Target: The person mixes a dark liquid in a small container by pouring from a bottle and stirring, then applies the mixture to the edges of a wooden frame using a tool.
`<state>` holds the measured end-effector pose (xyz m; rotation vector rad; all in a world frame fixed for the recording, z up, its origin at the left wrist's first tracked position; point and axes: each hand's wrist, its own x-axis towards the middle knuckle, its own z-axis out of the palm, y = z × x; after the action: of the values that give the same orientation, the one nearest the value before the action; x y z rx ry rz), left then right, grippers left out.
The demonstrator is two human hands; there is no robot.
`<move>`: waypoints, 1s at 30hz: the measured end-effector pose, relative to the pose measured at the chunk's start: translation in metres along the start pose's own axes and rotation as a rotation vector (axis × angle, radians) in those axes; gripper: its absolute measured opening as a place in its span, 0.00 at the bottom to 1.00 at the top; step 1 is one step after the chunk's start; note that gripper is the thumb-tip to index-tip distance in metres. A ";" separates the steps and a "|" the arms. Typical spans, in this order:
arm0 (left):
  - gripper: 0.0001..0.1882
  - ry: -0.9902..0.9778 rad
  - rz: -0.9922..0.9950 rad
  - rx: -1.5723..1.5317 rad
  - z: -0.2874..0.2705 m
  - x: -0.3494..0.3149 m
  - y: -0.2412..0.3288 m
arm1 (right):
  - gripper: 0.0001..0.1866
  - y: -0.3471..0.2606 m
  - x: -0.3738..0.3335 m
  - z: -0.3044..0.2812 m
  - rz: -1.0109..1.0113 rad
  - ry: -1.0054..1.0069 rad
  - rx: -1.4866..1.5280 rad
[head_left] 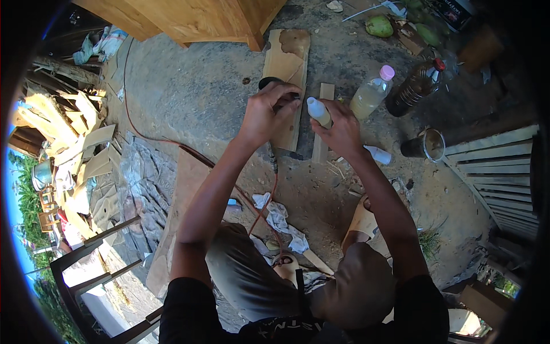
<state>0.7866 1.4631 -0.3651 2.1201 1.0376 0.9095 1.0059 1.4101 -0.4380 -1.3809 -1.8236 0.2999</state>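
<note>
My right hand (pixel 342 126) is closed round a small squeeze bottle (pixel 318 112) with a white nozzle top, tilted toward my left hand. My left hand (pixel 262 114) has its fingers bent together by a small dark piece that I cannot make out. Just behind those fingers shows a black round thing (pixel 268 82), mostly hidden by the hand. Below the hand, a hose end with a metal fitting (pixel 273 163) runs up beside a pale wooden board (pixel 286 63) with a brown stain. A narrow wood strip (pixel 319 150) lies under my right hand.
To the right stand a clear bottle with a pink cap (pixel 371 94), a dark bottle with a red cap (pixel 413 89) and a dark cup (pixel 423 145). Wooden furniture (pixel 200 20) stands at the far side. An orange hose (pixel 132 109) and rags (pixel 281 221) lie on the ground.
</note>
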 end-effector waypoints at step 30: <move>0.27 0.304 -0.162 -0.149 0.008 0.016 -0.102 | 0.30 0.016 0.086 0.040 -0.151 -0.130 -0.456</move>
<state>0.7578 1.5268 -0.4417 1.7833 1.2296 1.2130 0.9819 1.5034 -0.4346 -1.5396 -2.1830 -0.1175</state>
